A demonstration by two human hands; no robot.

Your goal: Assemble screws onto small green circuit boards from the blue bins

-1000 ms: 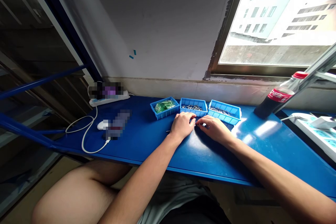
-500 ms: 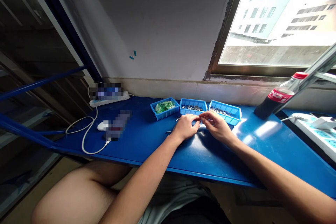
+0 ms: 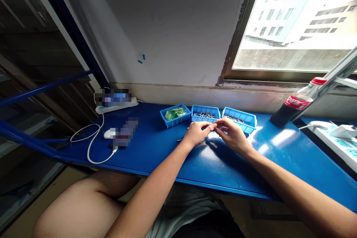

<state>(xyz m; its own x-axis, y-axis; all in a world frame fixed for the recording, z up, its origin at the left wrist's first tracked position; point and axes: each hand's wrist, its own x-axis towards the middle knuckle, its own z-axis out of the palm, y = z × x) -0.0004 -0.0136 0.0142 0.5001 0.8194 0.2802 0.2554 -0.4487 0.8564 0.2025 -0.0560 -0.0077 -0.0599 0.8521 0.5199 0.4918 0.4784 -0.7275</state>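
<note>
From my head, I saw my left hand (image 3: 196, 134) and right hand (image 3: 230, 132) together, just in front of the middle bin (image 3: 205, 119). Both were pinched narrow, but I could not tell what they held. Little metal bits (image 3: 201, 114) lay in that bin. A tiny part could have slipped and rolled, because the counter (image 3: 156, 148) looked smooth. My knuckles were so near the bin that they could have bumped it. A thin pin (image 3: 179, 140), in front and left of the bin, could have been swept away by my wrist. Other bins crowded its sides; I had room in front, toward the counter's edge.
</note>
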